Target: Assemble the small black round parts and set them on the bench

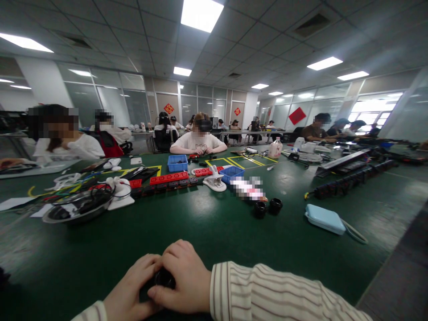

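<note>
Close to the near edge of the green table (214, 240), my left hand (132, 285) and my right hand (185, 278) come together around a dark, glossy, rounded object (164, 279). Only a small part of it shows between my fingers and thumbs, so its kind is hidden. My left hand's fingers curl around its left side, and my right hand grips it from above and the right. Farther off stand two short black cylindrical pieces, one (260, 208) just left of the other (276, 206).
A light blue case (325, 219) with a strap lies to the right. A metal bowl (55, 218) of dark parts is at left. Red-and-black strips (169, 179), a white stand (215, 180) and blue bins (178, 164) lie mid-table. People sit beyond, one person (199, 140) directly opposite.
</note>
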Demonstrator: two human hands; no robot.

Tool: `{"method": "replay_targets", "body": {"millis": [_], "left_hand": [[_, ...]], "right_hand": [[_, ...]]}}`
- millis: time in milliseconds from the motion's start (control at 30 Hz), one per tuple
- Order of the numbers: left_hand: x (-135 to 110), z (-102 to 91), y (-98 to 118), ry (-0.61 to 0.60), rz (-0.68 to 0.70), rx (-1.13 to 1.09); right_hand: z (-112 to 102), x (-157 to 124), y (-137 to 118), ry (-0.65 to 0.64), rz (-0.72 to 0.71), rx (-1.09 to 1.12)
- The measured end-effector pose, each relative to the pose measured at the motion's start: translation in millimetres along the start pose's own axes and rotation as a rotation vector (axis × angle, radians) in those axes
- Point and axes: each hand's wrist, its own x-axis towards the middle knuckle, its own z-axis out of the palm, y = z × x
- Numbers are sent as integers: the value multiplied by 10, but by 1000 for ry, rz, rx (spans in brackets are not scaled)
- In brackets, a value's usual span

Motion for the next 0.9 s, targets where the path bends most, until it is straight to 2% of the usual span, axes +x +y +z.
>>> {"method": "replay_targets", "body": {"millis": [233,367,500,633,700,900], "left_hand": [[12,-20,29,-23,14,14],[2,-2,-27,-20,25,33],[-30,35,-107,56,31,47],[-38,39,-100,76,45,38],[-27,25,-75,54,52,52],[-3,3,-71,8,55,87]], "right_hand": [[-20,18,-12,-76,-256,54],[-23,7,-6,-76,-314,71],[-32,2,-6,-24,-266,92],[-48,1,-16,26,-58,41],[-49,3,-16,13,-7,22],[-17,25,0,-50,-89,17]]}}
